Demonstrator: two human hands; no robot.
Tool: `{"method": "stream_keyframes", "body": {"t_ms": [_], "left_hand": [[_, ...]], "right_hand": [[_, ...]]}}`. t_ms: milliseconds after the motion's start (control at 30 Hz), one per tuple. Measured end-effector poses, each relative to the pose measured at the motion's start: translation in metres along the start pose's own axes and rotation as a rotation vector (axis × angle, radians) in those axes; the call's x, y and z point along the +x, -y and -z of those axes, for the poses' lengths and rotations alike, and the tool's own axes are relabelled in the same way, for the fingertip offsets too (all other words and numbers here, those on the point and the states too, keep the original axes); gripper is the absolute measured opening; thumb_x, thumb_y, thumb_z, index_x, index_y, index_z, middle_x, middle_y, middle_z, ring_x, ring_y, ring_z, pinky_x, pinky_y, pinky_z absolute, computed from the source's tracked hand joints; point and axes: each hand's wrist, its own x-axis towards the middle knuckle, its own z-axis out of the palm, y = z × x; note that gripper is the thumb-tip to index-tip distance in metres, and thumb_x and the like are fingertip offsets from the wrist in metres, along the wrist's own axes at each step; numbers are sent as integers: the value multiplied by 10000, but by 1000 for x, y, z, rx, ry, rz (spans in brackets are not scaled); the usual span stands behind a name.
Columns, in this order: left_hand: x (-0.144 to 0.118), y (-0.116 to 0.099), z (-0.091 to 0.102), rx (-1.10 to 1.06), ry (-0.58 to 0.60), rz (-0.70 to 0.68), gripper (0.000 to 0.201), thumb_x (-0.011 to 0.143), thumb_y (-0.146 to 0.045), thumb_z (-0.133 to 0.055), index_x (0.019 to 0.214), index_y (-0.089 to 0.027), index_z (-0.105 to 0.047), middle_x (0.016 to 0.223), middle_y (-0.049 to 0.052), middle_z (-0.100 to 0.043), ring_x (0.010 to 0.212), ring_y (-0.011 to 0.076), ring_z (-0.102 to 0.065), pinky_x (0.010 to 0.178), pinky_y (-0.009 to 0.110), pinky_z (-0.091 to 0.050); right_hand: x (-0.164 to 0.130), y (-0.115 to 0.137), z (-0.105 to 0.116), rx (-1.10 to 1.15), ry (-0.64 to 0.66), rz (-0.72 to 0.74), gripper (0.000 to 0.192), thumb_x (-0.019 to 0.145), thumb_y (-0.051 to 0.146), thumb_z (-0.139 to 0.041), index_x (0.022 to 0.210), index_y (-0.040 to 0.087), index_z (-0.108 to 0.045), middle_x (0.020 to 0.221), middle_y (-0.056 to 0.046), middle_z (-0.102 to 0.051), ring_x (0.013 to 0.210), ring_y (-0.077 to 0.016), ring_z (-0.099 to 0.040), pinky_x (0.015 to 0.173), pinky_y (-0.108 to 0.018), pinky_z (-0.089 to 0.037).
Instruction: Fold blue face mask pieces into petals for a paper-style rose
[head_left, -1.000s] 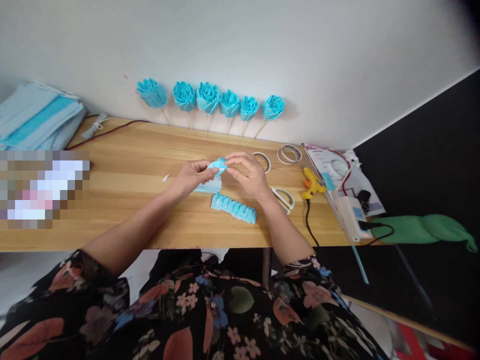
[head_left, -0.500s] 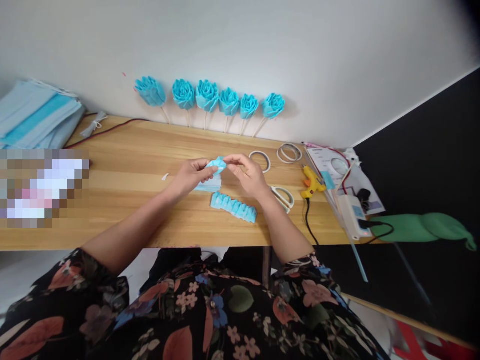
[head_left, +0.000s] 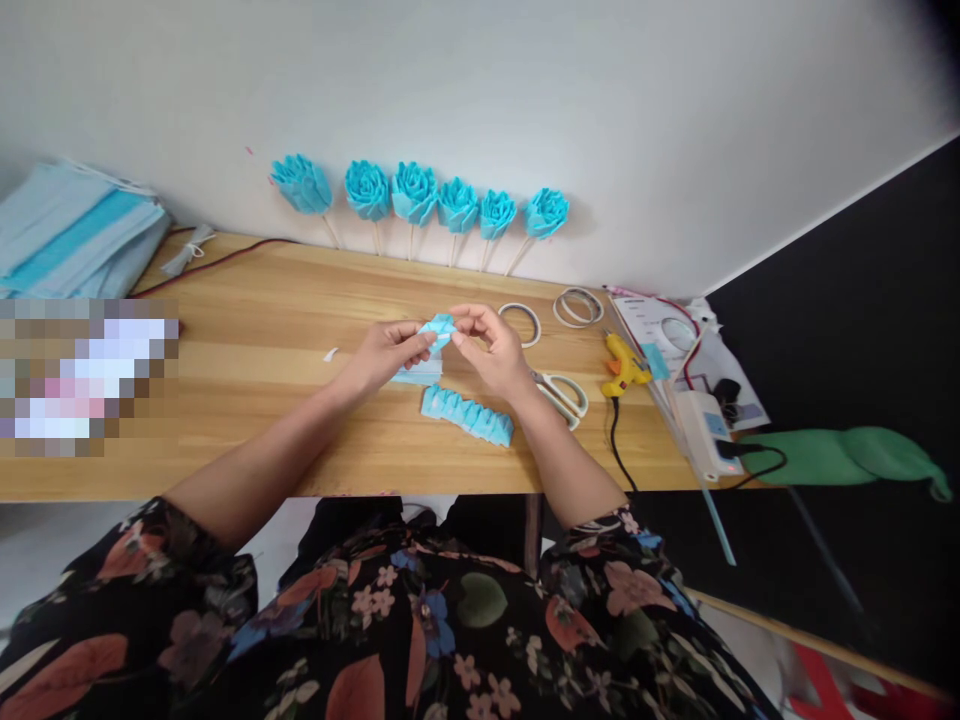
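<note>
Between my two hands, above the wooden table, is a small folded piece of light-blue mask fabric (head_left: 441, 326). My left hand (head_left: 397, 345) pinches its left side with thumb and fingers. At its right edge, the thumb and fingers of my right hand (head_left: 487, 345) are closed on the same piece. Just below lies a flat blue fabric sheet (head_left: 418, 372), partly covered by the hands. Nearer to me is a row of folded blue petals (head_left: 466, 415), overlapping one another on the table.
Several blue fabric roses (head_left: 414, 193) on sticks lean against the wall. Right of my hands are tape rolls (head_left: 579, 307), scissors (head_left: 566, 393), a yellow glue gun (head_left: 625, 367) and a power strip (head_left: 706, 430). Stacked masks (head_left: 75, 230) lie at the left on the wooden table (head_left: 247, 400).
The folded piece has turned slightly in my fingers and shifted a little to the right. My right hand has moved slightly, showing more of the scissors.
</note>
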Motion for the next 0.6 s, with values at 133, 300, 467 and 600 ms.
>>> {"method": "stream_keyframes", "body": {"t_ms": [133, 300, 467, 600], "left_hand": [[0, 1, 1, -39, -13, -8, 326, 774, -483, -715, 710, -177, -622, 629, -14, -571, 542, 89, -460, 538, 240, -377], [1, 2, 1, -21, -1, -13, 272, 744, -397, -732, 679, -184, -576, 583, -36, -511, 519, 78, -420, 506, 230, -321], [1, 0, 1, -30, -20, -17, 252, 737, -379, -713, 671, -185, -566, 554, -47, -484, 505, 75, -401, 495, 230, -302], [0, -2, 1, -17, -6, -9, 257, 742, -378, -720, 673, -185, -565, 574, -41, -501, 513, 79, -417, 504, 233, -315]], "right_hand": [[1, -1, 0, 4, -17, -16, 299, 880, 344, -632, 1167, 260, -624, 953, -3, -709, 897, -160, -668, 900, -351, -536], [0, 0, -1, 45, 4, -44, 339, 891, 375, -639, 1213, 271, -630, 980, -7, -719, 935, -169, -676, 947, -369, -529], [1, -6, 0, 152, 49, -116, 430, 887, 461, -662, 1274, 279, -622, 1027, -14, -732, 985, -178, -689, 947, -359, -543], [2, -13, 0, 181, 85, -103, 437, 867, 452, -688, 1264, 280, -629, 997, -4, -725, 977, -168, -689, 924, -339, -551]]}}
